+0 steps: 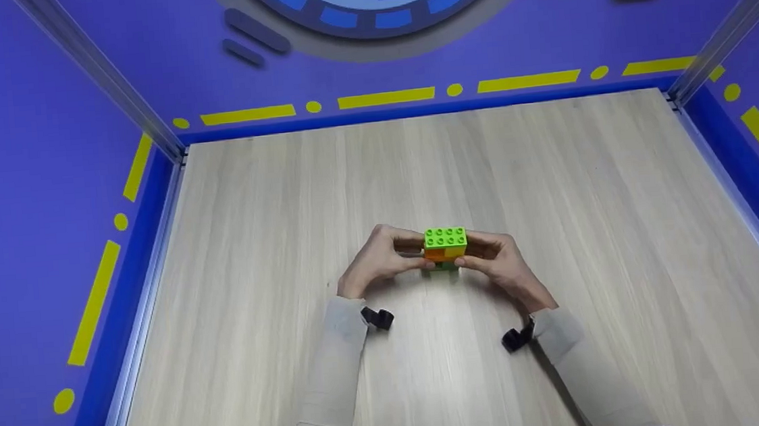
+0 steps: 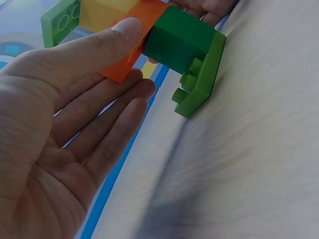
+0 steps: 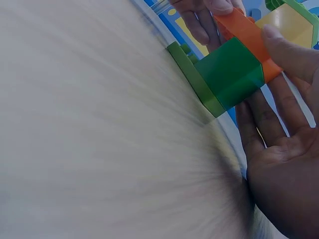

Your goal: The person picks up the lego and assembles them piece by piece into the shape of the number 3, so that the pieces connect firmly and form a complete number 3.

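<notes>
Both hands hold one stack of toy building bricks, upright at the middle of the table. Its top is a light green studded brick (image 1: 445, 237). Under that come a yellow brick (image 2: 102, 14), an orange brick (image 2: 118, 70), a dark green brick (image 3: 230, 73) and a light green base brick (image 2: 203, 82) with bare studs at one end. My left hand (image 1: 380, 260) pinches the orange layer from the left, thumb in front, fingers behind. From the right, my right hand (image 1: 502, 264) pinches the orange layer likewise. Whether the base touches the table cannot be told.
The pale wood-grain table (image 1: 271, 215) spreads around the hands. Blue-purple panels with yellow markings (image 1: 386, 98) enclose its back and sides, with metal posts at the far corners. A black wrist mount (image 1: 378, 318) sticks out from the left sleeve, another (image 1: 517, 339) from the right.
</notes>
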The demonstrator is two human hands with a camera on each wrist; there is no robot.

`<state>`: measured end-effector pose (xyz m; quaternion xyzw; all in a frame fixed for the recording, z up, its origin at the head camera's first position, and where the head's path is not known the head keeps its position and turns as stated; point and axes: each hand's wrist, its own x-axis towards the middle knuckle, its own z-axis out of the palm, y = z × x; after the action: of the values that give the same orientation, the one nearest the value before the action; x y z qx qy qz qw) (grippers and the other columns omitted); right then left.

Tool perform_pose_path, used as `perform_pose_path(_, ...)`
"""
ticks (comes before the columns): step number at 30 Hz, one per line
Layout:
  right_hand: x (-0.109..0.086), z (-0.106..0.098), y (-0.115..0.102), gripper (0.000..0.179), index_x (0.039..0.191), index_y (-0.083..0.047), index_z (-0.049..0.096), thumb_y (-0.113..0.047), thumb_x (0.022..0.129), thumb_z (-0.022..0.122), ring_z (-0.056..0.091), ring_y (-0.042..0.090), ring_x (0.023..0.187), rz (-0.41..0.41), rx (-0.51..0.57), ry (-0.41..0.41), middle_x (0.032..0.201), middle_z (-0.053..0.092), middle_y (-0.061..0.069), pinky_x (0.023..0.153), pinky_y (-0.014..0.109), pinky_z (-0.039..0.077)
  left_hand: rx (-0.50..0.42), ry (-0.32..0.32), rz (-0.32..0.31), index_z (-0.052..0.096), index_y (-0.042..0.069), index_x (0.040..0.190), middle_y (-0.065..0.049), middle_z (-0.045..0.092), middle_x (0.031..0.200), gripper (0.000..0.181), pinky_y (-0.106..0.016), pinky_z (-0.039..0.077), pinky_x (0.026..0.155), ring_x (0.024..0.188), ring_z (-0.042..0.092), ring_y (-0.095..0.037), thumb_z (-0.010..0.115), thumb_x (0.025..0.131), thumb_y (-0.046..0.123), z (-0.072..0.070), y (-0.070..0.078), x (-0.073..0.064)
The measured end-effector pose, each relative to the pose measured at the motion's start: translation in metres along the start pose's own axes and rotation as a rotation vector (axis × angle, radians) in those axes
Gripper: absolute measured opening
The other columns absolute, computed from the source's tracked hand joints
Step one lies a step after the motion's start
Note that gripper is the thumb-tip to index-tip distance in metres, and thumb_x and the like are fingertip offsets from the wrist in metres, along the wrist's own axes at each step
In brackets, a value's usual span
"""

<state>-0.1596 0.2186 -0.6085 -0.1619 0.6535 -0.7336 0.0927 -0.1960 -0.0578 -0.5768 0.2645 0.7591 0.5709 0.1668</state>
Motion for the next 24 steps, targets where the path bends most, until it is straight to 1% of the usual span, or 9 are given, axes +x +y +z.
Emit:
perform_pose_path(7, 0.000, 0.002, -0.002, 0.053, 0.139, 0.008, 0.065, 0.006, 0.089, 0.082, 0.075, 0.021, 0.117, -0.003, 0.006, 0.034, 0.131, 0.076, 0.007, 0.098, 0.032, 0.060, -0.019, 0.013, 0.002, 0.081, 0.017, 0.126, 0.005, 0.081, 0.117, 0.038, -0.034, 0.060, 0.098, 0.108, 0.077, -0.012, 0.089, 0.089, 0.022, 0.000, -0.002, -0.001)
perform_pose_path(13, 0.004, 0.004, -0.005, 0.050, 0.137, 0.004, 0.069, 0.004, 0.089, 0.082, 0.075, 0.022, 0.116, -0.003, 0.010, 0.082, 0.129, 0.077, 0.009, 0.097, 0.033, 0.060, -0.049, 0.069, 0.003, 0.078, 0.017, 0.132, 0.002, 0.079, 0.124, 0.043, -0.031, 0.058, 0.101, 0.113, 0.076, -0.014, 0.088, 0.091, 0.026, -0.001, -0.005, 0.000)
perform_pose_path(20, 0.012, 0.009, -0.010, 0.047, 0.137, 0.003, 0.069, 0.001, 0.091, 0.082, 0.076, 0.022, 0.110, 0.032, -0.015, 0.147, 0.125, 0.078, 0.007, 0.094, 0.033, 0.062, -0.090, 0.122, 0.035, 0.072, 0.006, 0.138, -0.011, 0.076, 0.132, 0.046, -0.032, 0.059, 0.101, 0.117, 0.075, -0.021, 0.083, 0.096, 0.021, -0.002, -0.007, 0.000)
perform_pose_path(24, 0.016, 0.011, -0.016, 0.048, 0.138, 0.003, 0.069, -0.002, 0.092, 0.083, 0.076, 0.019, 0.108, 0.073, -0.044, 0.187, 0.125, 0.078, 0.009, 0.094, 0.030, 0.061, -0.100, 0.141, 0.042, 0.068, 0.000, 0.139, -0.015, 0.072, 0.136, 0.046, -0.032, 0.058, 0.102, 0.121, 0.074, -0.025, 0.080, 0.098, 0.016, -0.002, -0.006, 0.001)
